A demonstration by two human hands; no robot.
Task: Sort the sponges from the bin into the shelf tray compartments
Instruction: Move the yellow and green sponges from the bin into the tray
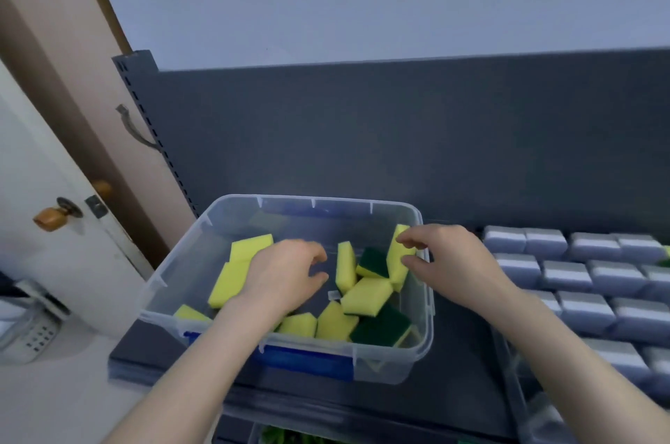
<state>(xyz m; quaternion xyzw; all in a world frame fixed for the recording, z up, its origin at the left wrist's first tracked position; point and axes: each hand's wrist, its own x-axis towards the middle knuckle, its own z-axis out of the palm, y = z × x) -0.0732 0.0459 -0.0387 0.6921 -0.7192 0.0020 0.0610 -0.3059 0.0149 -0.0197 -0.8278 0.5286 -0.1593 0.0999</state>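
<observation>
Yellow sponges (366,293), some with dark green scrub faces, lie loose in a clear bin (181,262) on a dark shelf (467,345). About a dozen show, tumbled at odd angles, none stacked.

One upright sponge (394,264) leans on the bin's right wall. The right hand (453,258) reaches it from the right, forefinger curled over its top edge and thumb lower on its side. Whether they have closed on it cannot be told. The left hand (286,273) hovers over the sponges on the bin's left side, fingers loosely curled with nothing between them.

The step in hand looks like picking sponges out. The foam should squash easily, so a light pinch across the narrow faces would do. Lifting the upright sponge straight up should clear the rim without dragging its neighbours. The left hand could take a flat sponge by one edge.

To the right of the bin sits the tray (515,382), only partly in view. Rows of grey pads (587,309) fill it closely. Its dividers cannot be made out.
</observation>
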